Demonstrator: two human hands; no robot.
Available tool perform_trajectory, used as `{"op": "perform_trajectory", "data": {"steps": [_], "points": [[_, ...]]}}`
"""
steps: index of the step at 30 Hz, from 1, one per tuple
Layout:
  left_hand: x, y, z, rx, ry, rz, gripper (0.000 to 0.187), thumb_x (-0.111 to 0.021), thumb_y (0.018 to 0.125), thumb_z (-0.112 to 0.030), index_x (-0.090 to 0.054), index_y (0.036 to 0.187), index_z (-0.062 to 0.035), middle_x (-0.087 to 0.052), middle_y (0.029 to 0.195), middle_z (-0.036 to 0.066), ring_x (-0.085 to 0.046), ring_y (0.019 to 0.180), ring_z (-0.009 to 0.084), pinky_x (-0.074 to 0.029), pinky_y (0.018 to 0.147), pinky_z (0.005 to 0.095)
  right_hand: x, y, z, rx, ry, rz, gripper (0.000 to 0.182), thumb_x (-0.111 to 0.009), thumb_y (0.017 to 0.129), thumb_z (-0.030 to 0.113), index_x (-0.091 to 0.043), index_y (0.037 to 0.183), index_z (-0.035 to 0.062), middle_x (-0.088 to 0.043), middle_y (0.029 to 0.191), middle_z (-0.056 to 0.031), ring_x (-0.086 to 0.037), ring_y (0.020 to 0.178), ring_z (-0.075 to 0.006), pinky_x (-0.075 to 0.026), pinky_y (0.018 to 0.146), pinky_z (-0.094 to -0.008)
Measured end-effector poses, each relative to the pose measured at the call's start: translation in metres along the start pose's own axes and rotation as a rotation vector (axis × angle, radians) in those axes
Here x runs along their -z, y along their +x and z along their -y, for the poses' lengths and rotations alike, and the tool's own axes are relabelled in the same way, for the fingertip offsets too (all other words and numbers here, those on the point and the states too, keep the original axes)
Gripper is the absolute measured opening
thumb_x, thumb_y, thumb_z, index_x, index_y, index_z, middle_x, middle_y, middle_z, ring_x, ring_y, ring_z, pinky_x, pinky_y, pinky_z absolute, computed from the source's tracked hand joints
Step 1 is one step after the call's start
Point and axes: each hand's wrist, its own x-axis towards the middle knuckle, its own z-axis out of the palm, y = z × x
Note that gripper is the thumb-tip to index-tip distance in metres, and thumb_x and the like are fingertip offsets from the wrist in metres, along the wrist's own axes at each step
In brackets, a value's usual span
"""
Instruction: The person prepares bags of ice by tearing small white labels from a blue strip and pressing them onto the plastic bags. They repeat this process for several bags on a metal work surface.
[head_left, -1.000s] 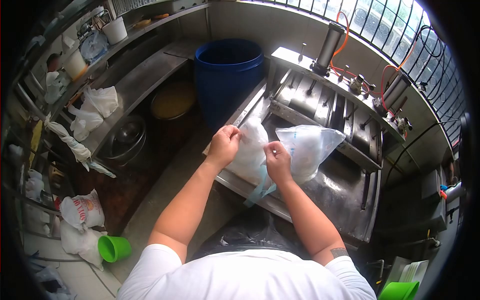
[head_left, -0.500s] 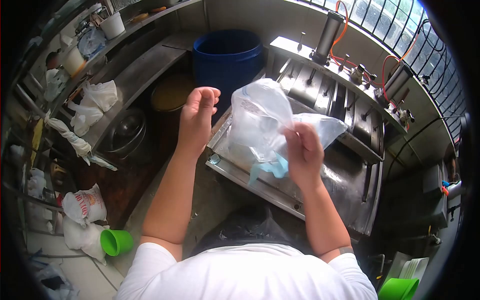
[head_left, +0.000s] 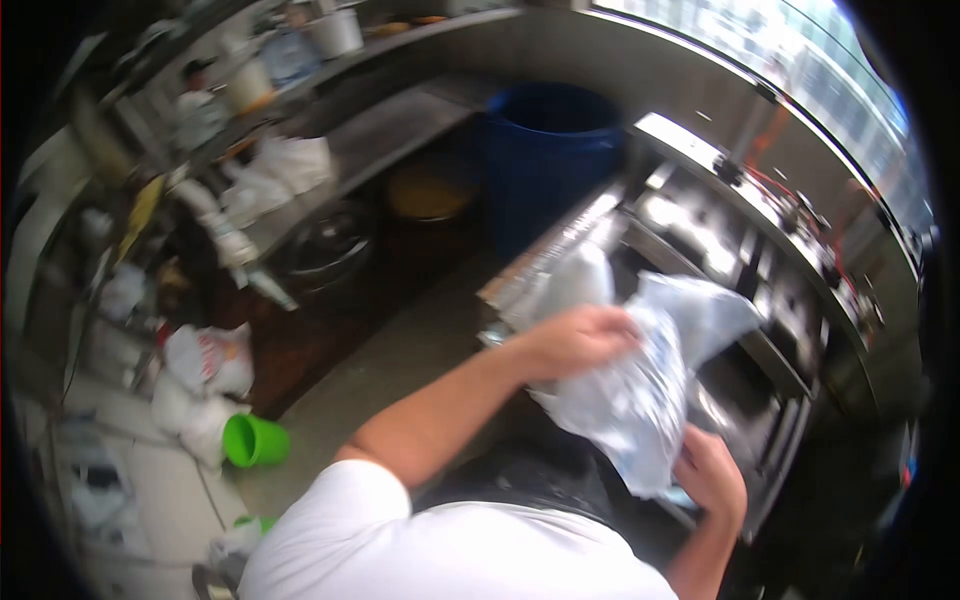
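Note:
A clear plastic bag with blue print hangs between my two hands over the steel machine table. My left hand grips the bag's upper part. My right hand holds its lower end near my body. A second clear bag lies on the table just behind. The picture is blurred by motion.
A big blue barrel stands beyond the table. A pot with yellow contents and a steel basin sit at the left. White sacks and a green cup lie on the floor. Steel shelves run along the left.
The view has swung left and down. The bag has come down from in front of my face toward my body; my left hand, free before, now grips it.

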Motion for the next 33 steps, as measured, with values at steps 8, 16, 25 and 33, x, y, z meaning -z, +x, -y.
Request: {"op": "perform_trajectory", "data": {"steps": [8, 16, 25, 33], "points": [[-0.082, 0.028, -0.037, -0.097, 0.189, 0.639, 0.030, -0.063, 0.106, -0.028, -0.073, 0.098, -0.0005, -0.072, 0.084, 0.011, -0.068, 0.081, 0.0207, -0.053, 0.077, 0.0398, -0.038, 0.000, -0.071, 0.188, 0.800, -0.050, 0.085, -0.098, 0.081, 0.040, -0.063, 0.144, -0.0038, -0.073, 0.124, -0.0075, -0.067, 0.097, -0.0095, -0.053, 0.077, -0.0253], [-0.028, 0.029, 0.005, 0.222, -0.201, 0.674, 0.033, -0.064, 0.110, -0.031, -0.073, 0.101, -0.0004, -0.061, 0.070, -0.002, -0.057, 0.062, 0.0075, -0.046, 0.057, 0.0278, -0.022, -0.014, -0.128, -0.063, 1.063, -0.449, 0.016, -0.077, 0.099, 0.015, -0.072, 0.107, 0.0019, -0.070, 0.090, 0.0004, -0.064, 0.079, -0.0099, -0.053, 0.073, -0.0269], [-0.065, 0.123, -0.017, -0.105, -0.370, -0.187, 0.017, -0.067, 0.110, -0.018, -0.073, 0.104, -0.0037, -0.068, 0.086, -0.004, -0.061, 0.078, 0.0038, -0.049, 0.064, 0.0226, 0.044, 0.048, -0.058, 0.090, 1.460, -0.518, 0.019, -0.069, 0.105, 0.025, -0.072, 0.103, 0.0070, -0.069, 0.090, 0.0025, -0.063, 0.073, -0.0078, -0.048, 0.063, -0.0239], [-0.051, 0.188, 0.139, 0.309, 0.115, -0.366, 0.045, -0.078, 0.095, -0.039, -0.077, 0.115, 0.0008, -0.077, 0.093, 0.009, -0.070, 0.080, 0.0184, -0.056, 0.069, 0.0363, 0.019, 0.199, -0.152, -0.390, 1.045, -0.381, 0.019, -0.066, 0.099, 0.022, -0.077, 0.111, 0.0112, -0.071, 0.084, -0.0013, -0.058, 0.063, -0.0154, -0.045, 0.057, -0.0350]]}}
